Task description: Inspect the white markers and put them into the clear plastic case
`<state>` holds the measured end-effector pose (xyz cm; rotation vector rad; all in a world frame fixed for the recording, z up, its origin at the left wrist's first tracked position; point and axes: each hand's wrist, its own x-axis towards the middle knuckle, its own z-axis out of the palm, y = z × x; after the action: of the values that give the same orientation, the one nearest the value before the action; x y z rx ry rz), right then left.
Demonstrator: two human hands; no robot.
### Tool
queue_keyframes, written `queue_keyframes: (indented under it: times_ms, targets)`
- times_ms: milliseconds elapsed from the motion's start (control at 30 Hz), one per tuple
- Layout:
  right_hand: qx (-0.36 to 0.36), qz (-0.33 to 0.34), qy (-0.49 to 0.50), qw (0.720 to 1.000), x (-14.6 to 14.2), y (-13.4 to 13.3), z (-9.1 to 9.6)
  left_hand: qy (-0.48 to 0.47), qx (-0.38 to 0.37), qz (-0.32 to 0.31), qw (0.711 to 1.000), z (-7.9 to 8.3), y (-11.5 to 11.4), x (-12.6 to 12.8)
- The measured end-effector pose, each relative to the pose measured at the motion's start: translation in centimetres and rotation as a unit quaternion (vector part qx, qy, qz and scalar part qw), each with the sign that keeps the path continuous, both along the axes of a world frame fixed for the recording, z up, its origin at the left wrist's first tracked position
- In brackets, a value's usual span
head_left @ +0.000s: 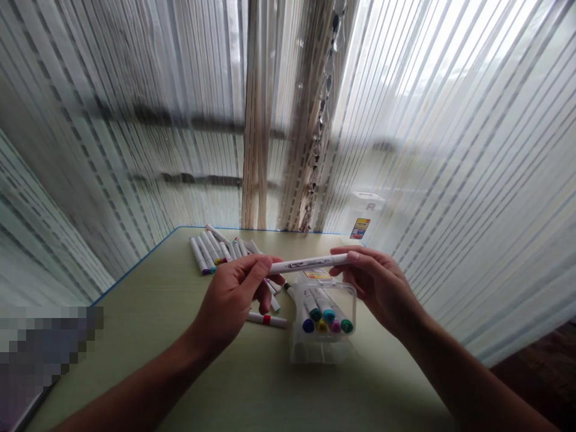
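Between my two hands a white marker with dark print along its barrel is held level. My left hand pinches its left end between thumb and fingers. At the other end, my right hand grips the tip with thumb and fingertips. Below the marker stands a clear plastic case, its open side facing me. Several white markers with blue, yellow, pink, teal and green ends lie inside it. A marker with a red band rests on the table, left of the case.
Several loose white markers are spread across the pale green table at the back left. A clear plastic box or lid with a yellow label stands behind my right hand. String curtains hang past the table's blue back edge.
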<state>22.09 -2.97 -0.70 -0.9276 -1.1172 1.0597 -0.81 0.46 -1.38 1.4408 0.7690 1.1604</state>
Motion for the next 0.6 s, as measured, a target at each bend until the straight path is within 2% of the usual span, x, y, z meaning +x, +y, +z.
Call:
queue_keyframes:
  times_ms: [233,600]
  targets:
    - [-0.003,0.002,-0.042,0.999,-0.03,0.06,-0.4,0.04,0.003,-0.023,0.999,-0.13,-0.18,-0.14]
    - [0.009,0.005,-0.015,1.0,-0.13,0.18,-0.24,0.042,-0.001,-0.023,0.999,-0.11,-0.2,-0.15]
